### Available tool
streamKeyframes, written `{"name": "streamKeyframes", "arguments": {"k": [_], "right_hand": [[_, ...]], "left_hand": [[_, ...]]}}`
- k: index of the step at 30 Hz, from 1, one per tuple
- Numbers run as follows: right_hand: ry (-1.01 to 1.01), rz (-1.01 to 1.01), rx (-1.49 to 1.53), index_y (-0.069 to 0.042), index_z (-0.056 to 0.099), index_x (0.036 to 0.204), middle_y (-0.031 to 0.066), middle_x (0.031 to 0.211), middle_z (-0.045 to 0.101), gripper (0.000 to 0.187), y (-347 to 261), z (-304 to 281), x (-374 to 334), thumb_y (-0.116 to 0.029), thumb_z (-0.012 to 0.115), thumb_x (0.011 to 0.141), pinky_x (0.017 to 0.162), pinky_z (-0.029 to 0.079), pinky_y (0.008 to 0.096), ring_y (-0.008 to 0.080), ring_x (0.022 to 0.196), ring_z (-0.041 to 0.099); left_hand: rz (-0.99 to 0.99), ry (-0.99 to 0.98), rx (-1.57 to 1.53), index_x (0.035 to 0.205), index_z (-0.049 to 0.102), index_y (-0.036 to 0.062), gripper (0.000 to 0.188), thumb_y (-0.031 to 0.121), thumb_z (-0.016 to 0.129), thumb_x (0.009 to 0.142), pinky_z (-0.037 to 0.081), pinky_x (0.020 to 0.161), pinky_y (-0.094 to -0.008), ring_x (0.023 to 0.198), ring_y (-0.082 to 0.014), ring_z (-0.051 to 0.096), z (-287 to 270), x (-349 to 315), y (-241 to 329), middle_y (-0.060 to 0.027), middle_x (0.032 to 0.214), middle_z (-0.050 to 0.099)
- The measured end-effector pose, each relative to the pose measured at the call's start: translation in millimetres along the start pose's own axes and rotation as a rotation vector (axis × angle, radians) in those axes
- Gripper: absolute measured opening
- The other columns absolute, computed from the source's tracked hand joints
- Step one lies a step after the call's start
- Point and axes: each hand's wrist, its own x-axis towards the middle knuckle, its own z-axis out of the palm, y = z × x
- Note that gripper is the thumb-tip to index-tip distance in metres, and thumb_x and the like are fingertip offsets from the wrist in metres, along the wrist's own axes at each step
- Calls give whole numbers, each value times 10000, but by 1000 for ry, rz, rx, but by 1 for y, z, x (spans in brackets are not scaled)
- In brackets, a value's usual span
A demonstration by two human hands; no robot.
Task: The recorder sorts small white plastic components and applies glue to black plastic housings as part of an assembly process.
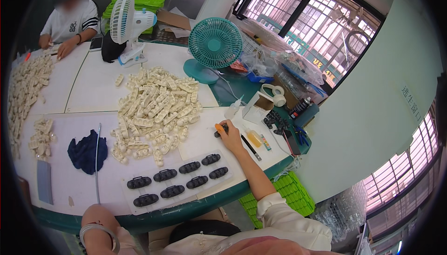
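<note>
My right hand reaches out over the white table and closes on a small black part with an orange tip beside the big pile of cream plastic parts. Just in front of it lies a clear sheet carrying several black oval parts in two rows. My left hand is out of sight; only the left forearm with a bracelet shows at the lower edge, below the table's rim.
A dark blue cloth and a thin rod lie at the left. Two desk fans stand at the back. A pen, small glue bottles and black parts sit right. Another person works at the far left.
</note>
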Motion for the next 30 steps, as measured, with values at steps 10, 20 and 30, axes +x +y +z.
{"name": "streamKeyframes", "arguments": {"k": [10, 20, 30], "right_hand": [[-7, 7, 11, -42, 503, 933, 157, 727, 608, 212, 1, 0, 2, -197, 583, 812, 609, 453, 356, 296, 669, 600], [1, 3, 6, -39, 499, 932, 160, 728, 606, 215, 2, -1, -1, -196, 582, 809, 608, 452, 358, 298, 667, 600], [104, -77, 285, -15, 567, 835, 73, 698, 615, 172, 0, 17, 3, -171, 633, 804, 606, 457, 262, 115, 646, 567]], "left_hand": [[-66, 31, 42, 591, 568, 13, 139, 130, 538, 660, 406, 441, -451, 506, -276, 524, 4, -2, 3, -128, 538, 502], [-11, 0, 51, 589, 569, 9, 150, 133, 531, 665, 407, 442, -447, 515, -282, 525, 5, -1, 5, -134, 542, 506], [61, 143, 434, 619, 606, -7, 114, 89, 608, 681, 425, 421, -476, 518, -262, 579, 16, 7, 5, -178, 526, 530]]}}
